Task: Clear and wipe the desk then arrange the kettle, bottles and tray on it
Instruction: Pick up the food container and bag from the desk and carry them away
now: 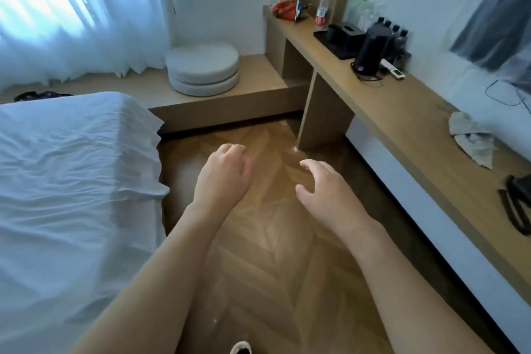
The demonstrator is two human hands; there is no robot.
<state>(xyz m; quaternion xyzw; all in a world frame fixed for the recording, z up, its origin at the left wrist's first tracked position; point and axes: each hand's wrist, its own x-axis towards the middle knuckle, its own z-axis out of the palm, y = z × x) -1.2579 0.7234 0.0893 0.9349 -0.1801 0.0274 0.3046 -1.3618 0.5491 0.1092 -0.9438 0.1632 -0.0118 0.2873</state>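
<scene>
A long wooden desk (402,112) runs along the right wall. On it stand a black kettle (372,50), a black tray (342,37) with dark boxes, a red-labelled bottle (322,10), green-capped bottles (363,8) and several small dark bottles (398,33). A crumpled grey cloth (469,138) lies nearer on the desk. My left hand (222,175) hangs over the floor with fingers curled, holding nothing. My right hand (321,187) is beside it, fingers apart and empty, well short of the desk.
A bed with white sheets (71,181) fills the left. Snack packets (287,7) sit at the desk's far end. A white remote (395,70) and a cable lie by the kettle. A black object (517,204) rests at the desk's near right. Round cushions (202,69) sit on a low platform.
</scene>
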